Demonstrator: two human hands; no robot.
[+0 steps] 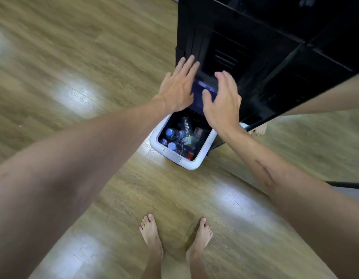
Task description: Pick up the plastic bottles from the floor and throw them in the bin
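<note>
A white-rimmed bin (187, 164) stands open on the wooden floor against a black cabinet. Several clear plastic bottles (175, 137) with blue caps lie inside it on a black liner. The bin's dark purple lid (202, 90) is tilted up at the back. My left hand (177, 86) is flat with fingers spread at the lid's left edge. My right hand (223, 101) is at the lid's right edge, fingers apart and thumb across its front. Neither hand holds a bottle. No bottle shows on the floor.
The tall black cabinet (265, 47) rises right behind the bin. Another person's arm (325, 97) and bare foot (259, 129) show at the right. My own bare feet (174, 244) stand on the wood floor (74, 57) just in front of the bin.
</note>
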